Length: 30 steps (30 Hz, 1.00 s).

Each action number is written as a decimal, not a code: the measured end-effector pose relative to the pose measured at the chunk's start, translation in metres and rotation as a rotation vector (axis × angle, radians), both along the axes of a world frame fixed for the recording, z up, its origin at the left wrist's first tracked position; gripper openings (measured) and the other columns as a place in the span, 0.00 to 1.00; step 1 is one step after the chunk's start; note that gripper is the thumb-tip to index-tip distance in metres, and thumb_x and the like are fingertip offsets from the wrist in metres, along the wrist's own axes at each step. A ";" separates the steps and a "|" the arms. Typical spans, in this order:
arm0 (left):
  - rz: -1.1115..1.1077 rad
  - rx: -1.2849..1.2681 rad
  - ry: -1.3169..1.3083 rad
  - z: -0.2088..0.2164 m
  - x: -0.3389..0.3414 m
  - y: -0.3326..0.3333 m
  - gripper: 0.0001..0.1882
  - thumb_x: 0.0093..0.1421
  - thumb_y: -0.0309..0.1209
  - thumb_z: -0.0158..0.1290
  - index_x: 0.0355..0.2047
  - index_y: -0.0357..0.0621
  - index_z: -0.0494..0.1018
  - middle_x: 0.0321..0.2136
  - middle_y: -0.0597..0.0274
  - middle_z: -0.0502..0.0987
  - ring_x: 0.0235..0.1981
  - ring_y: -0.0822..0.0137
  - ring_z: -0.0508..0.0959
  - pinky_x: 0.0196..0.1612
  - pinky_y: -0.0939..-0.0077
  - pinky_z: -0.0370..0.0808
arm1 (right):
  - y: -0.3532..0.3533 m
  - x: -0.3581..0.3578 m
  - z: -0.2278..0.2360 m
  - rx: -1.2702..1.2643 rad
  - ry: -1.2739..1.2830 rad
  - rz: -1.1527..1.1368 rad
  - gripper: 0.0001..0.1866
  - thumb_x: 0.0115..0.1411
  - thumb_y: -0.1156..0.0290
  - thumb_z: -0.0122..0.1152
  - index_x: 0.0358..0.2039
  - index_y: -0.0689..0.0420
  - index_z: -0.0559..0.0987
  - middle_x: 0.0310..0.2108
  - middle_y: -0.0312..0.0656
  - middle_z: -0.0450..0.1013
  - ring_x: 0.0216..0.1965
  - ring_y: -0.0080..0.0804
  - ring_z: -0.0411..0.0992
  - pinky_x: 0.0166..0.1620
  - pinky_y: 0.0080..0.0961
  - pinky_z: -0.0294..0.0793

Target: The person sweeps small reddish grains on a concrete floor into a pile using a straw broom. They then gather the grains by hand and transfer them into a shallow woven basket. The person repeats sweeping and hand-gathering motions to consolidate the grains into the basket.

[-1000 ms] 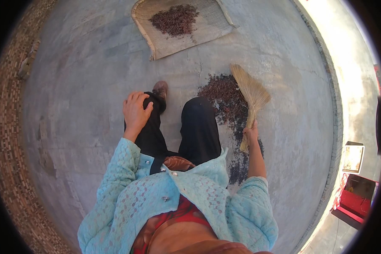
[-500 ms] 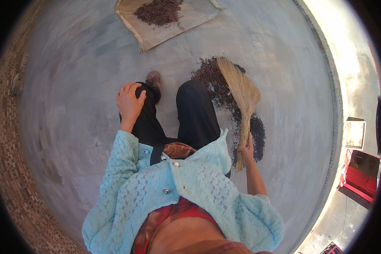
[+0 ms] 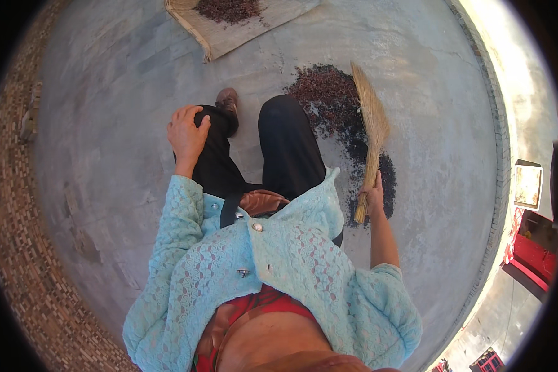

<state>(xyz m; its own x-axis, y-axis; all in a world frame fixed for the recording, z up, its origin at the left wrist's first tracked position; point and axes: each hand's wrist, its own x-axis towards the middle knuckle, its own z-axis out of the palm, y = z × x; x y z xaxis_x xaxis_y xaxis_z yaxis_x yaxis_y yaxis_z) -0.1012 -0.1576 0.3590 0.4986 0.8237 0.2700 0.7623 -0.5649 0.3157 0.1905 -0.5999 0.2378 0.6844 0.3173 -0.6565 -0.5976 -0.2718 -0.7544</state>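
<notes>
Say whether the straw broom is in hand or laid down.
In hand: the right hand grips the straw broom near its narrow end. Whether its tip touches the floor, I cannot tell.

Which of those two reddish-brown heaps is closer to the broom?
The floor heap, lying directly on the grey floor beside the straw broom in the right hand. The tray heap sits farther off, on a woven tray.
</notes>
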 end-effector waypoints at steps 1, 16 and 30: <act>-0.001 0.009 -0.011 -0.002 -0.001 0.001 0.13 0.52 0.36 0.61 0.38 0.51 0.78 0.44 0.69 0.77 0.51 0.63 0.72 0.50 0.62 0.68 | -0.003 -0.006 0.002 0.071 -0.002 0.003 0.54 0.42 0.85 0.53 0.71 0.45 0.47 0.31 0.43 0.69 0.19 0.31 0.70 0.20 0.27 0.74; 0.003 -0.040 -0.015 0.001 0.000 0.001 0.14 0.53 0.36 0.61 0.39 0.49 0.78 0.46 0.67 0.77 0.53 0.62 0.72 0.52 0.62 0.67 | -0.004 0.067 0.004 0.042 0.029 -0.096 0.51 0.44 0.86 0.52 0.69 0.43 0.49 0.28 0.41 0.68 0.18 0.31 0.70 0.19 0.28 0.73; -0.024 0.008 0.003 0.000 -0.003 0.002 0.14 0.52 0.35 0.62 0.39 0.48 0.77 0.44 0.66 0.76 0.52 0.61 0.72 0.51 0.62 0.67 | 0.005 -0.018 0.031 0.006 -0.185 0.128 0.56 0.37 0.84 0.55 0.70 0.47 0.50 0.35 0.39 0.69 0.23 0.28 0.69 0.24 0.25 0.71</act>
<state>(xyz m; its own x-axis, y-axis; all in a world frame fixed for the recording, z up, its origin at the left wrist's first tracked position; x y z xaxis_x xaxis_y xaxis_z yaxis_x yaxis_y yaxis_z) -0.1039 -0.1555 0.3589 0.5188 0.8096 0.2745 0.7498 -0.5852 0.3088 0.1727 -0.5946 0.2686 0.7469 0.4125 -0.5215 -0.4100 -0.3317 -0.8496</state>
